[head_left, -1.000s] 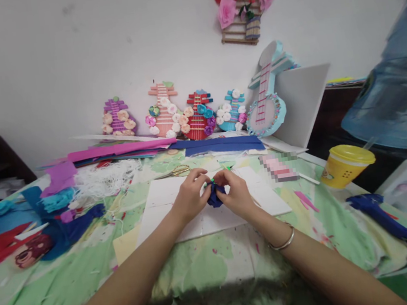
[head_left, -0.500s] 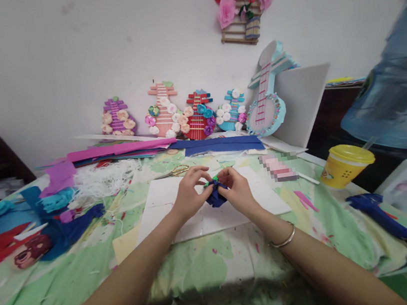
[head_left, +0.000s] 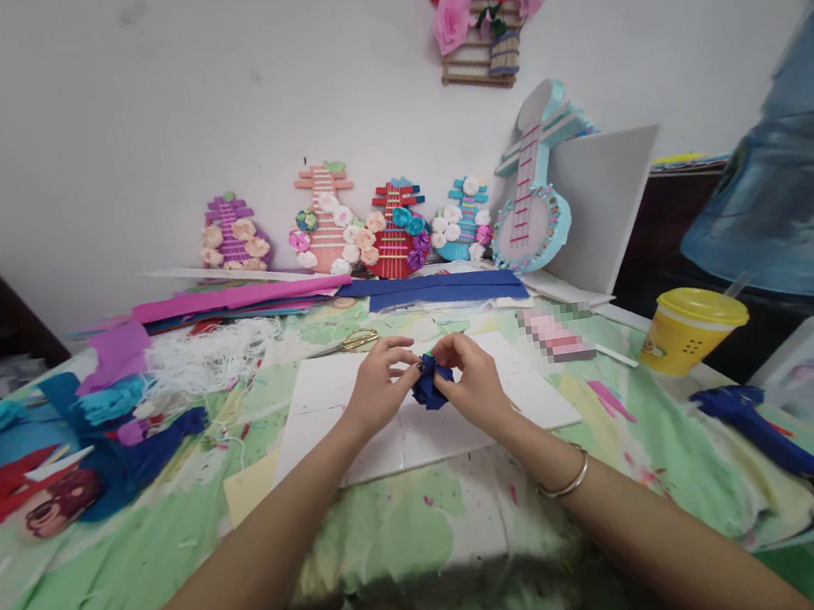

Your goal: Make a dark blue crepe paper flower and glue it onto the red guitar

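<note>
A dark blue crepe-paper flower (head_left: 429, 389) with ruffled petals is held between my hands, above a white board (head_left: 368, 457). A bit of green shows at its top. My right hand (head_left: 475, 376) pinches the flower from the right, thumb pressed against its petals. From the left, my left hand (head_left: 382, 385) has its thumb and fingertips on the flower's upper left edge, the other fingers curled above. Gold-handled scissors (head_left: 358, 340) lie just beyond the board.
At left are white string (head_left: 210, 358) and coloured paper scraps (head_left: 15, 486). Blue paper strips (head_left: 446, 289) lie at the back, before several decorated instrument models (head_left: 397, 236). To the right stand a yellow lidded tub (head_left: 692, 330) and a blue glue gun (head_left: 761, 427).
The flower has turned slightly in my fingers, and less green shows. My left thumb and fingertips have shifted onto its upper left edge. The right hand has barely moved.
</note>
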`<state>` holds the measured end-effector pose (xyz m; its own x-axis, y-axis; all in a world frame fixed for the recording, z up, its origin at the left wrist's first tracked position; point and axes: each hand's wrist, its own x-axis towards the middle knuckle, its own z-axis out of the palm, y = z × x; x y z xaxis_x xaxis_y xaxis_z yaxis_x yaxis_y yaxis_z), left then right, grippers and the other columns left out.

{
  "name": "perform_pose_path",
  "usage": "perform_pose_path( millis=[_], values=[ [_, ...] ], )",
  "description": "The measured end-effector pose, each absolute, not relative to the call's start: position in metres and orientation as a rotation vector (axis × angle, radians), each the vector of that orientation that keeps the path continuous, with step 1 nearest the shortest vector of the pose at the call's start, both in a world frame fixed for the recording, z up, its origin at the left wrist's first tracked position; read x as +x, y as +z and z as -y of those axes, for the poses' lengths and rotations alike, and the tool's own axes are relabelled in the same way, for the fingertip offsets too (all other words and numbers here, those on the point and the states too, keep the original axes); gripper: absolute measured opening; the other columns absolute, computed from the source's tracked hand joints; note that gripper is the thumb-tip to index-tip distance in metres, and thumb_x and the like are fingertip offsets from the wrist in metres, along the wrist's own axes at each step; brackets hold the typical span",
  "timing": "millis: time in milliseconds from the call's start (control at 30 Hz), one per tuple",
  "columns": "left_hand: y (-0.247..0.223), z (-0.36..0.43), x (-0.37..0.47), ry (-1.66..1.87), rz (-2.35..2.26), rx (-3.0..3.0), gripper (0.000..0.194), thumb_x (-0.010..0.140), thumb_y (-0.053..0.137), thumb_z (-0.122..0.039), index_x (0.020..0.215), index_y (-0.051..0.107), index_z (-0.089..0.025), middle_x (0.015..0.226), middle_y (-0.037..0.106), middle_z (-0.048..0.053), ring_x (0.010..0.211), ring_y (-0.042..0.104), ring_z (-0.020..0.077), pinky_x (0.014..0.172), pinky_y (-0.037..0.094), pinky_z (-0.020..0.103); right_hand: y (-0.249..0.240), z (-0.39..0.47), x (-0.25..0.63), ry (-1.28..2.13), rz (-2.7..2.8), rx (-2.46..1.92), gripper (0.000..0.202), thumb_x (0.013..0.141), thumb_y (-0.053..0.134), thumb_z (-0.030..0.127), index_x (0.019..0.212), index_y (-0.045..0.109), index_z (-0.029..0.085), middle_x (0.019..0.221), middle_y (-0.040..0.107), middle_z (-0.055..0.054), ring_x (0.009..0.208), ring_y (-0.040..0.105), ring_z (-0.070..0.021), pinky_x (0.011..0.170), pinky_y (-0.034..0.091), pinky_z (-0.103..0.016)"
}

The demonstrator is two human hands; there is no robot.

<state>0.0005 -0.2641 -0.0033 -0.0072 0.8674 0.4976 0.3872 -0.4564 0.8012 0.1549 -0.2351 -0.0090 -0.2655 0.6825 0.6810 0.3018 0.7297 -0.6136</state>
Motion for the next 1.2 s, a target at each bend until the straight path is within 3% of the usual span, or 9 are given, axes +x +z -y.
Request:
perform_pose_path(
  millis=[200,367,467,700,900,1200],
  values=[
    [-0.001,0.262,-0.002,1.424,-1.233,1.726,0.012,0.074,0.060,-0.027,0.073,0.066,-0.016,0.111,0.057,0.012,0.113,0.051,0.0272,0.074,0.054,0.036,-0.010,0.234,0.155,0.462,1.849,-0.770,0.021,0.062,0.047,0.007,0.079,0.051,0.019,0.076,0.053,0.000,0.069,0.051,-0.0140,0.064,0.044,-0.026],
    [0.000,0.268,0.003,1.511,-1.214,1.822,0.018,0.067,0.064,-0.016,0.083,0.056,-0.017,0.114,0.054,0.010,0.101,0.058,0.0215,0.076,0.054,0.035,-0.010,0.234,0.155,0.488,1.824,-0.793,0.019,0.064,0.049,0.008,0.078,0.053,0.019,0.077,0.053,-0.001,0.070,0.051,-0.0145,0.065,0.045,-0.027],
    [-0.002,0.270,0.005,1.595,-1.246,1.971,0.015,0.068,0.062,-0.013,0.077,0.051,-0.018,0.109,0.055,0.009,0.097,0.059,0.0200,0.071,0.055,0.031,-0.010,0.233,0.155,0.490,1.808,-0.793,0.019,0.064,0.048,0.008,0.077,0.054,0.020,0.076,0.053,-0.001,0.071,0.051,-0.0149,0.065,0.045,-0.028],
    [-0.009,0.267,0.001,1.780,-1.391,2.419,0.009,0.071,0.062,-0.012,0.065,0.057,-0.016,0.097,0.060,0.008,0.093,0.060,0.0197,0.083,0.051,0.037,-0.009,0.234,0.156,0.468,1.778,-0.775,0.018,0.065,0.050,0.008,0.076,0.057,0.020,0.076,0.053,-0.001,0.071,0.052,-0.0153,0.065,0.045,-0.028],
    [-0.014,0.263,-0.002,1.799,-1.367,2.585,0.006,0.075,0.061,-0.013,0.072,0.063,-0.017,0.098,0.060,0.009,0.096,0.058,0.0199,0.076,0.054,0.032,-0.010,0.233,0.157,0.485,1.737,-0.770,0.019,0.067,0.050,0.008,0.077,0.061,0.020,0.080,0.055,-0.002,0.073,0.053,-0.0153,0.067,0.046,-0.028],
    [-0.017,0.263,-0.003,1.731,-1.401,2.662,0.011,0.078,0.055,-0.010,0.079,0.063,-0.016,0.100,0.060,0.011,0.098,0.057,0.0211,0.080,0.052,0.036,-0.011,0.232,0.156,0.488,1.780,-0.745,0.019,0.065,0.052,0.007,0.076,0.062,0.019,0.080,0.054,-0.002,0.072,0.054,-0.0145,0.068,0.048,-0.028]
  ],
)
